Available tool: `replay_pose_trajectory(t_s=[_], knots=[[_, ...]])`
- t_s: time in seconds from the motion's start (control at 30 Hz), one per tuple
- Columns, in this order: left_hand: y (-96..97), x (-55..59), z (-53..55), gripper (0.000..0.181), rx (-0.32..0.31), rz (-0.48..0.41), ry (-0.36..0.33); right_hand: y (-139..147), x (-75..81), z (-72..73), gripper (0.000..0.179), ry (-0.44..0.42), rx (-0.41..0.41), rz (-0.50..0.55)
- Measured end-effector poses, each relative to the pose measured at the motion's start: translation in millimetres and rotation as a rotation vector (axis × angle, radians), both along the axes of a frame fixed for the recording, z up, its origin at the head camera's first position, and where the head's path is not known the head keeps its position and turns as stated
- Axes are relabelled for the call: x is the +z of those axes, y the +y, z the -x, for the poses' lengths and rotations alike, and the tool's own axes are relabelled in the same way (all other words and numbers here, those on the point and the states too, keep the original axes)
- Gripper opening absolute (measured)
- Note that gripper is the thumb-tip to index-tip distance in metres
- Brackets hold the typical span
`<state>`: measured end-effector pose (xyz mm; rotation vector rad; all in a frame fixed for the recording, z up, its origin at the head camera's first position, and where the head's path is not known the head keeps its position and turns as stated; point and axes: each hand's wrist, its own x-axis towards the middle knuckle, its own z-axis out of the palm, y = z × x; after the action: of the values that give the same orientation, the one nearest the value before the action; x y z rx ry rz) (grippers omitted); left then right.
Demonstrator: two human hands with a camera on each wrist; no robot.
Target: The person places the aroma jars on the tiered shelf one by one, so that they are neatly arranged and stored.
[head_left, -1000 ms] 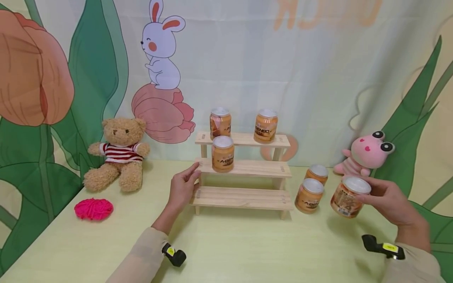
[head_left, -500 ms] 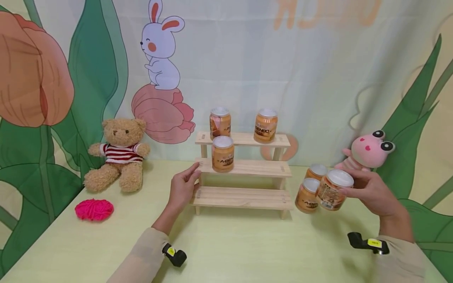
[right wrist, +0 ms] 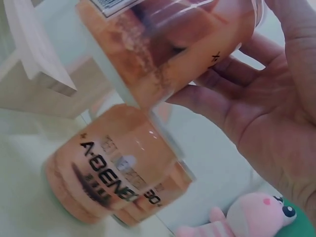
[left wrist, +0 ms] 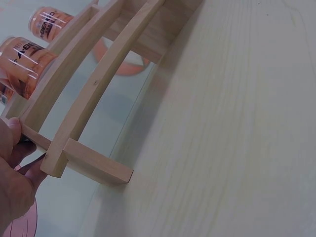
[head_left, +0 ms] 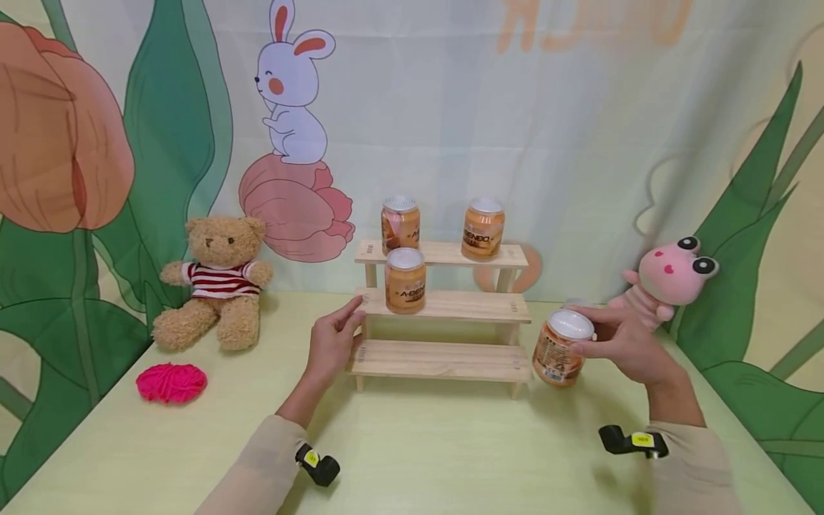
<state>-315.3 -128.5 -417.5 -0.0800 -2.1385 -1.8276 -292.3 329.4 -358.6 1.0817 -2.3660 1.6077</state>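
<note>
My right hand (head_left: 621, 343) grips an orange printed can (head_left: 558, 350) with a silver lid, tilted and raised just right of the three-tier wooden shelf (head_left: 444, 361). Below it in the right wrist view stand two matching cans, a front can (right wrist: 94, 173) and one partly behind it (right wrist: 153, 200); in the head view the held can mostly hides them. My left hand (head_left: 331, 343) pinches the left end of the shelf around its middle tier. On the top tier are a left can (head_left: 400, 225) and a right can (head_left: 483, 230). Another can (head_left: 405, 282) stands at the middle tier's left.
A teddy bear (head_left: 222, 282) in a striped shirt sits at the back left, behind a pink yarn bundle (head_left: 172, 383). A pink plush toy (head_left: 669, 275) leans at the back right. A printed curtain (head_left: 425, 93) hangs behind the pale table (head_left: 412, 458).
My right hand has carried the can leftward toward the shelf, passing in front of the two standing cans and covering them. My left hand has stayed in place on the shelf.
</note>
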Motion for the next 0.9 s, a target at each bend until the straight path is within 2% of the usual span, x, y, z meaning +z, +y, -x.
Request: replay_pose_trajectory(t_s=[0.17, 0.37, 0.53, 0.9], knots=[[0.4, 0.1, 0.2, 0.038, 0.002, 0.002, 0.007, -11.8, -2.3, 2.2, 0.05, -0.021, 0.032, 0.044], [0.4, -1.5, 1.3, 0.038, 0.0, -0.004, 0.009, -33.3, -2.3, 2.2, 0.049, -0.075, 0.007, 0.021], [0.6, -1.8, 0.2, 0.038, 0.002, 0.002, -0.004, -52.9, -3.8, 2.7, 0.048, -0.104, 0.024, 0.014], [0.2, -1.0, -0.1, 0.039, -0.001, 0.015, -0.004, -92.1, -7.5, 1.5, 0.046, -0.112, -0.005, 0.019]])
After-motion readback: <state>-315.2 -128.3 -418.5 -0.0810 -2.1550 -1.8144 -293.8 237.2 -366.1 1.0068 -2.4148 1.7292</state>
